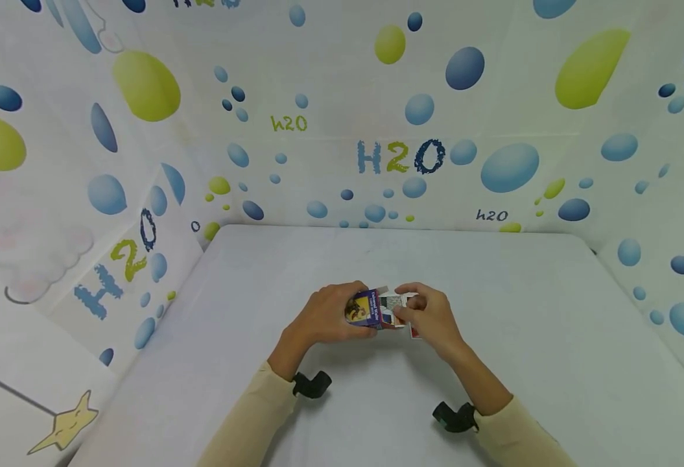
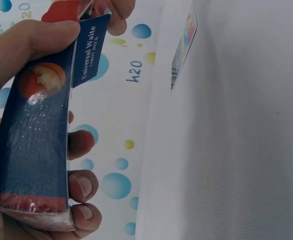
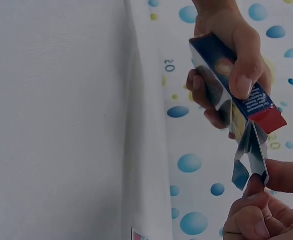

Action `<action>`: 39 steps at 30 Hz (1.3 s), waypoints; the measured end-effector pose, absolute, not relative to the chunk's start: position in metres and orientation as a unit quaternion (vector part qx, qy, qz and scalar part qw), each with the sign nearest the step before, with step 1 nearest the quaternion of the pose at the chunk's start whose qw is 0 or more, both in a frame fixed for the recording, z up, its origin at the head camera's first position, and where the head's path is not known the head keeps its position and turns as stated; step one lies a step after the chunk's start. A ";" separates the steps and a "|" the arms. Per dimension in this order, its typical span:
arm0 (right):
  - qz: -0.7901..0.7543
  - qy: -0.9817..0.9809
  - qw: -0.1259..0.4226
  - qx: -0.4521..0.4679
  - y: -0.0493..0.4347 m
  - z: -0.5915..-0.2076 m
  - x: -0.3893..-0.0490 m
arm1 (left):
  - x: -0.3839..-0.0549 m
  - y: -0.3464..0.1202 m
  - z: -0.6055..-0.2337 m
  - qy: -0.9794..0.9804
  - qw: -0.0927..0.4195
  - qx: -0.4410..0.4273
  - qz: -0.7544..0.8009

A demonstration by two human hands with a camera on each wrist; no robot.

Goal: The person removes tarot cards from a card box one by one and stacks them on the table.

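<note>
A tarot deck box [image 1: 362, 309], dark blue with a coloured picture, is gripped in my left hand [image 1: 331, 314] above the table. In the left wrist view my thumb lies along the blue side of the box [image 2: 36, 130], and the fingers curl round behind it. The box's end is open, with a red flap [image 3: 269, 120] sticking out. My right hand [image 1: 433, 320] pinches the thin end flap [image 3: 256, 152] between thumb and finger. Beneath that hand a card [image 1: 415, 333] lies on the table, mostly hidden in the head view. What the box holds inside is not clear.
The white tabletop [image 1: 493, 279] spreads around both hands. Behind and beside it stand white walls [image 1: 342, 78] printed with blue and green spots and "H2O". Each wrist carries a small black camera [image 1: 312, 384].
</note>
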State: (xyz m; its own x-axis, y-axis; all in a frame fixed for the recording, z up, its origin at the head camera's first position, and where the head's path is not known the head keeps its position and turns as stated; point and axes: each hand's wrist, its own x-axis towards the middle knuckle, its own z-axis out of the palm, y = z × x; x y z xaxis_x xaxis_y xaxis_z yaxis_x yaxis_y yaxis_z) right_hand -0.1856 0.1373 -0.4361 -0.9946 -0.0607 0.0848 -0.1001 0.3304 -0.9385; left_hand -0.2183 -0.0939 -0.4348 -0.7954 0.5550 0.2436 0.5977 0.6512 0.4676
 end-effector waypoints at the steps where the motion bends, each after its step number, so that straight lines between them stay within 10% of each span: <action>1: 0.577 -0.815 0.016 0.048 0.139 -0.436 -0.186 | -0.218 -0.094 -0.435 -0.908 0.040 -0.316 -0.273; 39: 0.596 -0.794 0.000 0.121 0.170 -0.439 -0.192 | -0.220 -0.101 -0.437 -0.906 0.057 -0.310 -0.282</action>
State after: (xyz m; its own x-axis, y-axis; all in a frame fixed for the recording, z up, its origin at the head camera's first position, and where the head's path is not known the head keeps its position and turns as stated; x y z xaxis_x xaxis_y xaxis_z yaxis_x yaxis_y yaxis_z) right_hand -0.1918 0.1701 -0.4394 -0.9706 -0.1927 0.1445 -0.1925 0.2598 -0.9463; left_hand -0.2201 -0.1015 -0.4373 -0.8018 0.5289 0.2782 0.5933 0.6488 0.4765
